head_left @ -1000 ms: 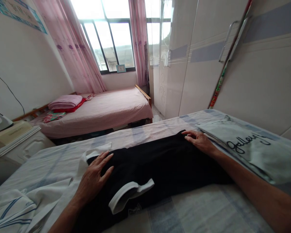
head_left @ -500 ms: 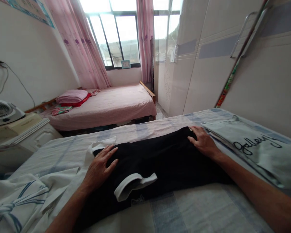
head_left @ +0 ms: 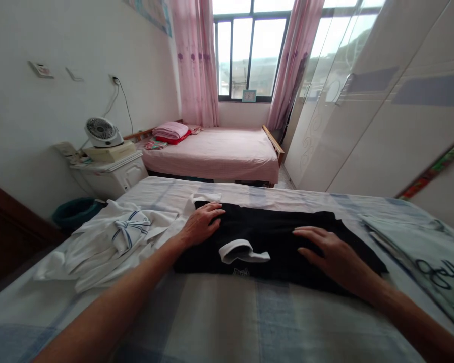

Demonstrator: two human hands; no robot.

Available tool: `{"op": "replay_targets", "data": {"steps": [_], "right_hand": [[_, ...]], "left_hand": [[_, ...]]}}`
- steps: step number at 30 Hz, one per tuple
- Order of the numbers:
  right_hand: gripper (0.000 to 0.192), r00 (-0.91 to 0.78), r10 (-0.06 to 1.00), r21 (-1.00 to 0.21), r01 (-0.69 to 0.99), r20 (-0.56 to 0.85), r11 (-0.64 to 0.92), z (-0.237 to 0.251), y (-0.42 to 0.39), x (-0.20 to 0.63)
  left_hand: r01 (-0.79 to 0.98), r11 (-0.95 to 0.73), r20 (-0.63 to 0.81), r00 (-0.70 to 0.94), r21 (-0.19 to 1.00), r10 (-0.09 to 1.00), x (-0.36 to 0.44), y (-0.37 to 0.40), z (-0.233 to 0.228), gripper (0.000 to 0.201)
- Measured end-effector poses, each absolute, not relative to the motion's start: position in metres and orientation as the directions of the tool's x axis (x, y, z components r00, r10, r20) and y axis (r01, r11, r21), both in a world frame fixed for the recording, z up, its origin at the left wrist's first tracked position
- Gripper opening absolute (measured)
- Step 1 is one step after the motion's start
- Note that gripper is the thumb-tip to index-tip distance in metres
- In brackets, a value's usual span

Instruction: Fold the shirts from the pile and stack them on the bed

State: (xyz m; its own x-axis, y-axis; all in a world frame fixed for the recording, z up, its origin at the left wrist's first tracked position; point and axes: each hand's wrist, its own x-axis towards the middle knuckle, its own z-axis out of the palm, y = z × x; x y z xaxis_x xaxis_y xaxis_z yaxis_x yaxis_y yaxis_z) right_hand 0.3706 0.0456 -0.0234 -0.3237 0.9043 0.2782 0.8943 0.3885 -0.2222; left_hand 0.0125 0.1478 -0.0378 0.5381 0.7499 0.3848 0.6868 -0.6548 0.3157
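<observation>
Both hands are pressed flat on a folded black shirt point(head_left: 272, 237) that's lying across the near bed point(head_left: 219, 322), the one with the pale blue-checked sheet. The left hand point(head_left: 200, 225) sits palm down on the shirt's left end, fingers spread and gripping nothing. The right hand point(head_left: 333, 254) is the same deal, flat and splayed out on the right half. There's a white-trimmed sleeve cuff point(head_left: 242, 250) poking up from the black fabric between the two hands. Just left of the shirt is a rumpled white garment with blue stripes point(head_left: 113, 237), touching the bed. On the right edge lies a folded pale green shirt with black script lettering point(head_left: 427, 252). Further back there's a pink bed point(head_left: 219, 154) under the window and a small fan point(head_left: 100, 132) on a white nightstand point(head_left: 111, 174).
</observation>
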Motion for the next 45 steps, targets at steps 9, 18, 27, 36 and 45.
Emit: {"op": "replay_targets", "data": {"steps": [9, 18, 27, 36, 45], "right_hand": [[0.014, -0.469, 0.79, -0.159, 0.812, 0.394, 0.562, -0.034, 0.041, 0.267], [0.037, -0.019, 0.994, -0.824, 0.559, 0.107, 0.099, 0.005, 0.103, 0.268], [0.058, 0.061, 0.997, -0.938, 0.347, 0.042, 0.018, -0.026, 0.121, 0.271], [0.045, -0.008, 0.928, -0.486, 0.85, 0.373, 0.202, -0.011, 0.111, 0.259], [0.061, -0.345, 0.918, -0.109, 0.923, 0.194, 0.37, -0.062, 0.092, 0.257]], "left_hand": [[0.524, -0.766, 0.253, 0.737, 0.373, 0.627, 0.001, 0.091, -0.015, 0.073], [0.351, -0.242, 0.157, 0.254, 0.905, 0.954, 0.044, 0.126, -0.015, 0.026], [0.28, -0.06, 0.044, 0.061, 0.958, 0.997, 0.055, 0.15, -0.028, 0.021], [0.688, -0.426, 0.494, 0.112, 0.588, 0.862, 0.048, 0.126, -0.014, 0.045], [0.821, -0.508, 0.167, 0.48, 0.26, 0.861, 0.041, 0.114, -0.056, 0.059]]}}
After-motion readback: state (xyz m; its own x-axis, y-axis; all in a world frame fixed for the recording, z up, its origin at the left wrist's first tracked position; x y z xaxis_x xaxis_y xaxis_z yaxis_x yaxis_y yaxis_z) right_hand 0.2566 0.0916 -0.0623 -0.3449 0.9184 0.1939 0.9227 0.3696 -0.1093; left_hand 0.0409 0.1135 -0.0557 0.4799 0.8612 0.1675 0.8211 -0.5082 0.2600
